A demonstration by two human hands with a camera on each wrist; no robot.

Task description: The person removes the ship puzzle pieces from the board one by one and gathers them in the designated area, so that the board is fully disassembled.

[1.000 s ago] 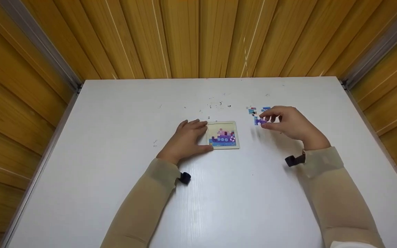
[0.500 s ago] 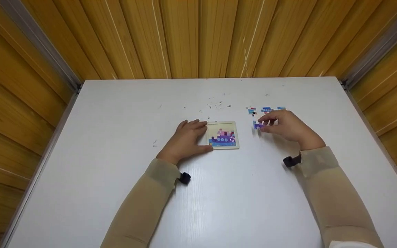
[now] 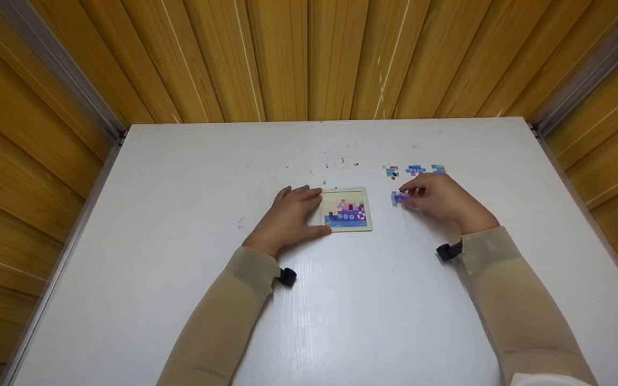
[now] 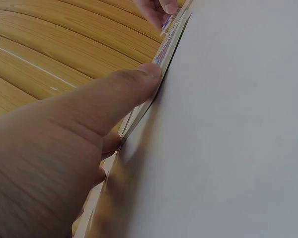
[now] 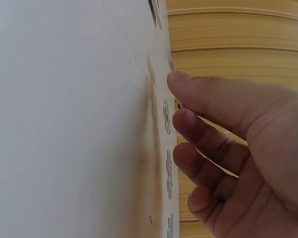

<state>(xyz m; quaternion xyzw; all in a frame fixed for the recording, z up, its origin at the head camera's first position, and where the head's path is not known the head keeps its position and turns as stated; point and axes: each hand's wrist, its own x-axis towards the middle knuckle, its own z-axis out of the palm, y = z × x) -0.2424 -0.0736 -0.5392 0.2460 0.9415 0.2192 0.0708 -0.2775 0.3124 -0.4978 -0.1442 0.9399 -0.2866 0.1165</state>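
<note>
One puzzle piece (image 3: 396, 198) is pinched in the right hand (image 3: 440, 201), seemingly midair; the left hand (image 3: 294, 219), thumb and fingers apart, touches the frame (image 3: 369, 212).

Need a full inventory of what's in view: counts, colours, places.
puzzle tray: 1, cream, mid-table
fitted pieces: count unclear, purple, blue, pink, in the tray
held piece: 1, purple and blue, in right-hand fingers
loose pieces: 3, multicoloured, mostly blue, table beyond right hand
small marks: several, dark, on tabletop
table: 1, white, beneath it all
wall panels: several, yellow-brown, far side and both sides
metal posts: 2, grey, far corners
wrist cameras: 2, black, at cuffs
sleeves: 2, beige, on forearms
left hand: 1, bare, on tray's left side
right hand: 1, bare, right of tray
</note>
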